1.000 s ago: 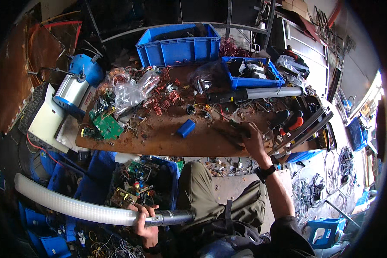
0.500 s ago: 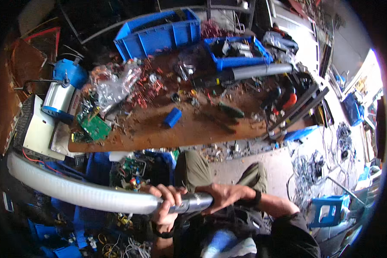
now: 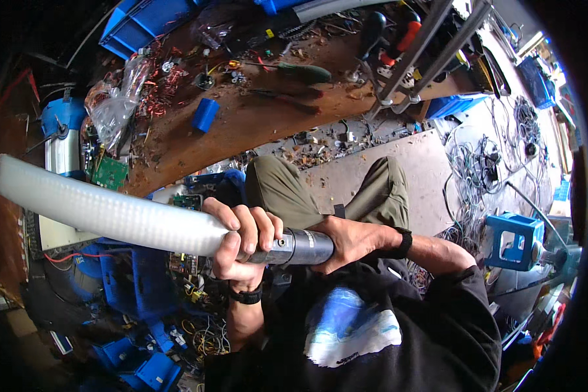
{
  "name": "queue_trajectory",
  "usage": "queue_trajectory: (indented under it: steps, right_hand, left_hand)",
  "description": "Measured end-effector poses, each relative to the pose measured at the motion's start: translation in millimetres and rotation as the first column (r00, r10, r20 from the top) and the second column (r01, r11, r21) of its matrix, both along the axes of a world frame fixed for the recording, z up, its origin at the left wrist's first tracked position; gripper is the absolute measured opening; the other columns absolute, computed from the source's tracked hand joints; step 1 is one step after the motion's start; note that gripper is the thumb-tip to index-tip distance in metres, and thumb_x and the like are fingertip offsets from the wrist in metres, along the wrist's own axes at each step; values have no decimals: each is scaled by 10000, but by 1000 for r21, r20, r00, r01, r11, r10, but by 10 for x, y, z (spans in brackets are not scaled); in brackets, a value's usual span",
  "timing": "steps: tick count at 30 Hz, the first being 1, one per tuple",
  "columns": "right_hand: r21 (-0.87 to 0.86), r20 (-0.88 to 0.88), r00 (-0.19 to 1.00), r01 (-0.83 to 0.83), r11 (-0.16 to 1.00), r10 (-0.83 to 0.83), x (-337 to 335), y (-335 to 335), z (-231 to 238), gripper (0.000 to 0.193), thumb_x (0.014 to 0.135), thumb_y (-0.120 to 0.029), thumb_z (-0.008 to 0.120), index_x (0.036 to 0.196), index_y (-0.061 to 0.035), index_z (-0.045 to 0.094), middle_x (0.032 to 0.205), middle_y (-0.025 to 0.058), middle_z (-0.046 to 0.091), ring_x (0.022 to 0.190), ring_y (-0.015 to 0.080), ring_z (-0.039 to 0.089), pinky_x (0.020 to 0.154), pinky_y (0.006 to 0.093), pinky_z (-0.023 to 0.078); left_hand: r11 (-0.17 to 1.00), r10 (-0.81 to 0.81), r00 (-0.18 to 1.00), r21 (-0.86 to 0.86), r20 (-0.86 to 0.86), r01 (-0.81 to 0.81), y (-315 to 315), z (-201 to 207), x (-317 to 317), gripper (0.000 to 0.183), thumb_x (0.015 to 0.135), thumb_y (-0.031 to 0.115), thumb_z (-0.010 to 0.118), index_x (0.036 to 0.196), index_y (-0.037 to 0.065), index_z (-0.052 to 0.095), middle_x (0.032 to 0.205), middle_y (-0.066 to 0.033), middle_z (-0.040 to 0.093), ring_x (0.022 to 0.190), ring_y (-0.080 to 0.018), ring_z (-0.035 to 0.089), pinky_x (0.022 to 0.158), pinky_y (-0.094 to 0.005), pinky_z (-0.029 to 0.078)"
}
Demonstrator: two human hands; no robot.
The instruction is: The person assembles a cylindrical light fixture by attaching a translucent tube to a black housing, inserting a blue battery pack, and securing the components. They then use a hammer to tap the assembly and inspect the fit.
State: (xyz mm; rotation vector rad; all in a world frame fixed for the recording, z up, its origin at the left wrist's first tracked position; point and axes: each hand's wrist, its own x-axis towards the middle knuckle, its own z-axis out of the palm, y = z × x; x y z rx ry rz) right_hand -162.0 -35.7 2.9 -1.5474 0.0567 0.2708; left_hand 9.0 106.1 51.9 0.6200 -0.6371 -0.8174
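A long white ribbed hose (image 3: 104, 212) runs from the left edge to the middle of the view and ends in a dark grey cylindrical fitting (image 3: 297, 247). My left hand (image 3: 242, 238) is wrapped around the hose where it meets the fitting. My right hand (image 3: 349, 242) grips the fitting's right end. Both hands hold the hose level above my lap, close to my chest.
A cluttered wooden workbench (image 3: 255, 117) lies ahead with a small blue box (image 3: 205, 114), a green-handled screwdriver (image 3: 307, 72), copper wire scraps and a green circuit board (image 3: 109, 172). Blue bins (image 3: 134, 284) of electronic scrap stand at the left. Tangled cables (image 3: 483, 157) cover the floor at the right.
My right hand left the workbench and came down onto the grey fitting. The hose rose from low at my left toward my chest, and my view tilted down.
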Motion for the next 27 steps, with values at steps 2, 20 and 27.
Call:
queue_trajectory:
  steps: [2,20,27]
  right_hand:
    - [-113,14,996,85,990,-84,-81,-52,-2,570,746,-215,867,1204,59,670,1044,220,773,967,283,757,870,412,588]
    - [56,203,975,79,995,-88,-717,-465,-123,615,843,-393,882,1213,28,627,910,131,759,817,240,760,717,401,605]
    - [784,-89,995,93,614,-37,-861,-423,-398,679,1033,-485,677,1417,34,468,1091,176,714,845,232,756,754,343,636]
  left_hand:
    - [1000,15,999,16,41,-16,-104,1,-79,191,962,243,608,1041,172,450,673,39,468,597,-166,506,667,-412,508]
    - [978,-178,984,-111,-23,175,-645,63,-475,254,897,135,636,1078,136,458,717,-11,498,692,-232,580,798,-523,562]
    - [992,-109,990,-72,-93,102,-714,9,-356,189,977,198,620,1090,149,477,720,24,482,682,-180,548,806,-470,554]
